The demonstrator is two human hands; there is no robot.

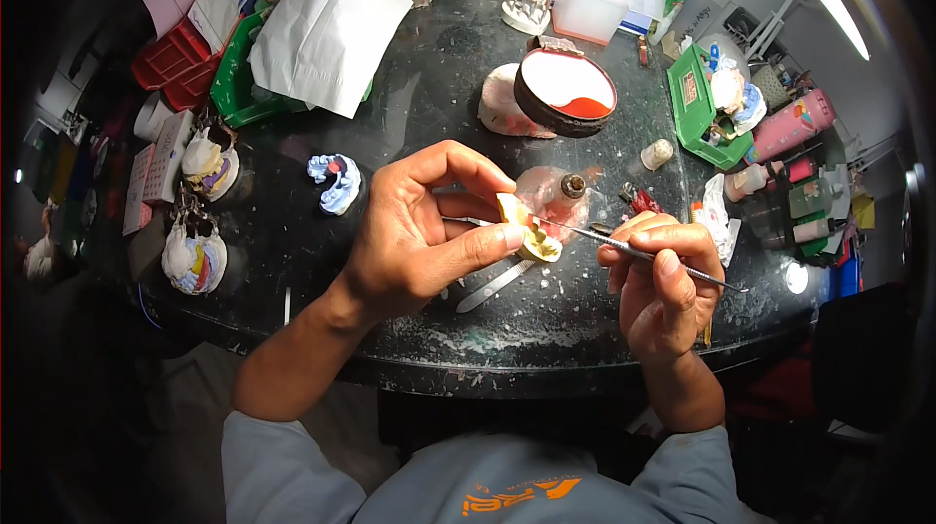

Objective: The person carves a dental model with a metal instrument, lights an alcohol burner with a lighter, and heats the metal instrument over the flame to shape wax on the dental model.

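My left hand [429, 222] pinches a small yellowish dental model [539, 245] between thumb and fingers, above the middle of the dark bench. A thin double-ended metal dental carver [704, 277] lies in my right hand [668, 275], held like a pen. Its left tip reaches the dental model; whether it touches cannot be made out. Behind the model stands a small burner [572, 189] with a metal neck and a pinkish base. Below the model lies a flat metal spatula [490, 290], partly hidden by it.
A round tin with red wax [590, 107] sits beyond the burner. Left stand a blue-and-white dental cast [334, 184] and two mounted casts [193, 253]. Green trays [690, 100] are on both sides. A lamp [838, 7] hangs upper right. The bench's front edge [507, 378] runs before me.
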